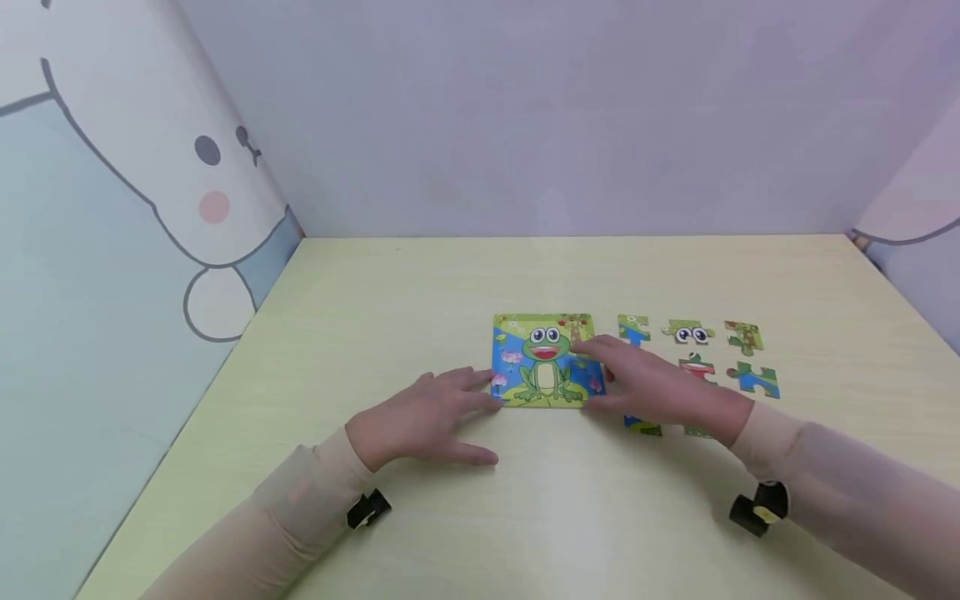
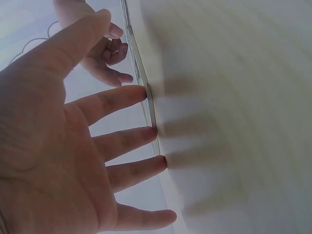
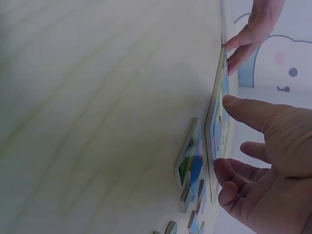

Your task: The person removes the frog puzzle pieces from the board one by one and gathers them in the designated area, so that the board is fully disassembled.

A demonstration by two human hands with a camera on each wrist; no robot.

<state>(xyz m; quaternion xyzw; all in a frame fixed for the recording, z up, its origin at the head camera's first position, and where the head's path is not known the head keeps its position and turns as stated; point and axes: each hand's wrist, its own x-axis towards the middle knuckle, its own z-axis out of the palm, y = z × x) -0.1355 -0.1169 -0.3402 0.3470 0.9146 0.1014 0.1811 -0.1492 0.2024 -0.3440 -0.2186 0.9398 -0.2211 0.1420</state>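
Observation:
A square picture board (image 1: 551, 375) with a smiling green frog lies flat on the table, between both hands. My left hand (image 1: 427, 417) is at its left side, palm down, fingers stretched out and spread, with several fingertips right at the board's edge. In the left wrist view the left hand's fingers (image 2: 122, 141) are straight. My right hand (image 1: 648, 383) reaches over the board's right side, the index finger across the picture and the thumb at the lower right corner. In the right wrist view its thumb (image 3: 248, 111) and fingertips stand apart along the board (image 3: 214, 117), other fingers loosely bent.
Loose jigsaw pieces lie right of the board: one with eyes (image 1: 692, 333), one with a tree (image 1: 744, 336), a green and blue one (image 1: 756, 380) and several others, some partly behind the right hand. A wall (image 1: 555, 125) closes the table's (image 1: 390, 292) far edge.

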